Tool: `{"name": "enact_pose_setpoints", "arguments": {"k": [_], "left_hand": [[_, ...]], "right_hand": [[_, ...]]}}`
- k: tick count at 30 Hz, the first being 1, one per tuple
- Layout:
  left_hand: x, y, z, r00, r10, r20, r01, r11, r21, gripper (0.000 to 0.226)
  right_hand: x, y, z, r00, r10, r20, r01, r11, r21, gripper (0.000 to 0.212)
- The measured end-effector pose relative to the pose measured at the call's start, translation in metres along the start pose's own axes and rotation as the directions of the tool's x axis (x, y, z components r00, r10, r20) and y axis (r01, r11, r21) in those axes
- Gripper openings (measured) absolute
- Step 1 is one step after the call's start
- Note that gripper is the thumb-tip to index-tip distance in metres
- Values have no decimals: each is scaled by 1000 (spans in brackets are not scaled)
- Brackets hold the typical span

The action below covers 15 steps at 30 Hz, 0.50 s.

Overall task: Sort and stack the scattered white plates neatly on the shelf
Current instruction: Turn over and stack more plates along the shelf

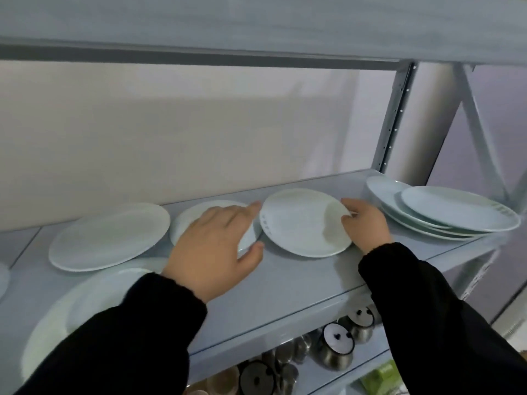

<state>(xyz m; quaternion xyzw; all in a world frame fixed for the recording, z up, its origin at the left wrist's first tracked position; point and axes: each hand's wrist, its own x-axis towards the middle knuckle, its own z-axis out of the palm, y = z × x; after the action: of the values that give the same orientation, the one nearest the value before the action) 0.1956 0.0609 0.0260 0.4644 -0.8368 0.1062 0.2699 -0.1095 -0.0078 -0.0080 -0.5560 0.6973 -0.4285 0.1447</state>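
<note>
Several white plates lie on the grey shelf [299,283]. My right hand [366,225] grips the right rim of a plate [302,223] in the middle. My left hand [212,249] hovers with spread fingers over a smaller plate [185,220], largely hiding it; its fingertip nears the middle plate's left rim. A larger plate [109,236] lies at the left. A stack of plates [445,213] sits at the shelf's right end. Another big plate [85,306] is near the front left, partly under my left sleeve.
A shelf board [256,29] runs overhead. The metal upright [395,118] stands at the back right. Below, steel pots with black-knobbed lids [336,344] fill the lower shelf, with a green box [382,379] at the right. A plate edge [2,280] shows far left.
</note>
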Motion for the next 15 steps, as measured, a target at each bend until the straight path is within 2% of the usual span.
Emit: {"name": "enact_pose_setpoints", "arguments": {"k": [3,7,9,15], "left_hand": [[4,5,20,998,3,63,0,999,-38,63],[2,-2,28,993,-47,105,55,996,-77,68],[1,-1,29,992,-49,119,60,994,-87,69],[-1,2,28,988,-69,135,82,992,-98,70]], "right_hand": [[0,3,2,999,-31,-19,31,999,-9,47],[-7,-3,7,975,-218,42,217,976,25,29],[-10,-4,8,955,-290,55,291,957,-13,26],[-26,-14,20,866,-494,78,499,847,-182,50]]}}
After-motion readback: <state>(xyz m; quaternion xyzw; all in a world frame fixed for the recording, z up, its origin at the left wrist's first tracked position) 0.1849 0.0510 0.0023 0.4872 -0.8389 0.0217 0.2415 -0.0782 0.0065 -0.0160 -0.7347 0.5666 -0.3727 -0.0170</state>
